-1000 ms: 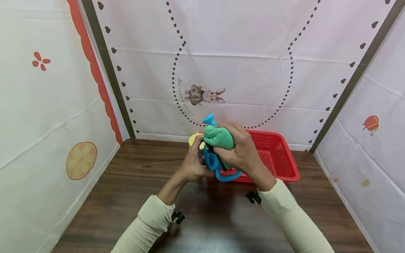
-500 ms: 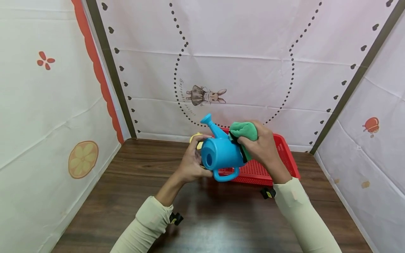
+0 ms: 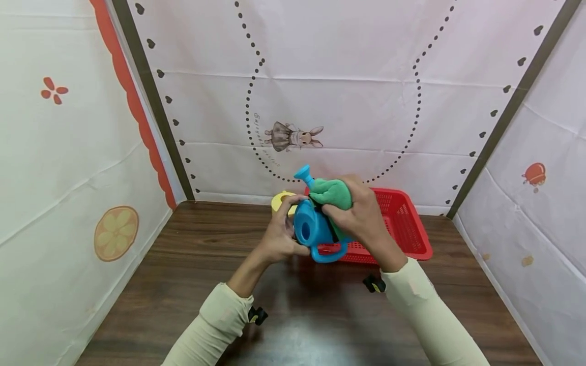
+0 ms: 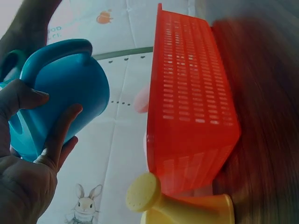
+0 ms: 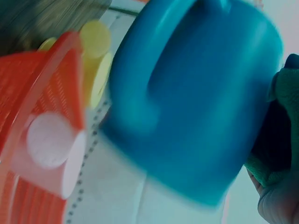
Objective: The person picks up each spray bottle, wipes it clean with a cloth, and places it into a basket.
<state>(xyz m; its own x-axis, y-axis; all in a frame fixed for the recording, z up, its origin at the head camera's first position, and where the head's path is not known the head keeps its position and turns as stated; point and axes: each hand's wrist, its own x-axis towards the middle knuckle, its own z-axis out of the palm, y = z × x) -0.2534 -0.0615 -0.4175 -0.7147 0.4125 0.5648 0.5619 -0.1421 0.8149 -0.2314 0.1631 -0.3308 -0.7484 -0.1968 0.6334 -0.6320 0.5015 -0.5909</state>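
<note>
A blue toy watering can (image 3: 322,229) is held tilted above the table, its top opening turned left and its handle low. My left hand (image 3: 278,236) grips it near the top end; in the left wrist view the thumb and fingers (image 4: 63,133) lie along the can. My right hand (image 3: 366,213) holds a folded green cloth (image 3: 336,193) with a black edge against the can's side, just below the spout. In the right wrist view the can (image 5: 201,102) fills the middle, and the cloth (image 5: 287,93) touches it at the right edge.
A red perforated basket (image 3: 409,229) stands on the brown wooden table (image 3: 220,223) behind and right of the hands. To its left is a yellow watering can (image 3: 277,202), partly hidden. A pale pink object (image 5: 51,140) shows at the basket. Printed white cloth walls surround the table.
My right hand slid the cloth right toward the can's base, then back left toward its opening. My left hand kept its grip, and the can stayed nearly in place.
</note>
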